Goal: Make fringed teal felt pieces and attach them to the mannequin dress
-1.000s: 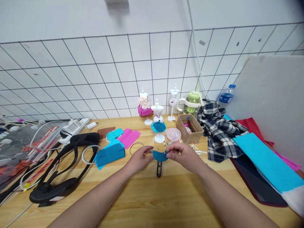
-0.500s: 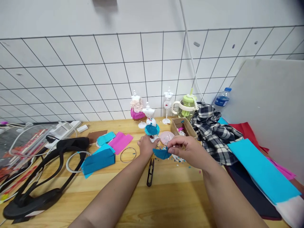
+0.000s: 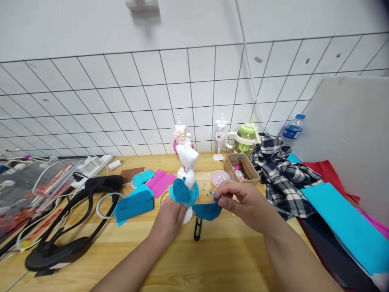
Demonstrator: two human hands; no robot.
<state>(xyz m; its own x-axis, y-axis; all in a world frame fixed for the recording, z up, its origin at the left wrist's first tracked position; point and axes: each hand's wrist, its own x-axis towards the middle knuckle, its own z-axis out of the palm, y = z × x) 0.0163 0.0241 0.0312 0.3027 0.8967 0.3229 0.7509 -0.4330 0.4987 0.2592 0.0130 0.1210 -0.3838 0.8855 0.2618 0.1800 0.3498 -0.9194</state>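
My left hand (image 3: 170,219) is closed around the lower part of a small white dress-form mannequin (image 3: 187,157), which is lifted close to me and slightly blurred. Teal crepe paper (image 3: 184,192) wraps the mannequin's lower body just above my fingers. Between the thumb and fingertips of my right hand (image 3: 240,202) is the corner of a dark teal crepe paper piece (image 3: 207,211), hanging to the left beside the mannequin's base. Beneath that piece, black thread snips (image 3: 197,229) lie on the wooden table (image 3: 225,259), their blades hidden.
Two more mannequins (image 3: 220,136) stand by the tiled wall, one dressed. A pink dish (image 3: 219,177), a cardboard box (image 3: 254,178), a green-lidded jug (image 3: 246,138) and plaid cloth (image 3: 273,174) are at right. Folded crepe paper (image 3: 135,207) and a black headset strap (image 3: 73,235) lie left.
My left hand has raised the mannequin off the table and brought it nearer and left. The right hand still pinches the teal paper, now slightly lower. The camera view has shifted a little.
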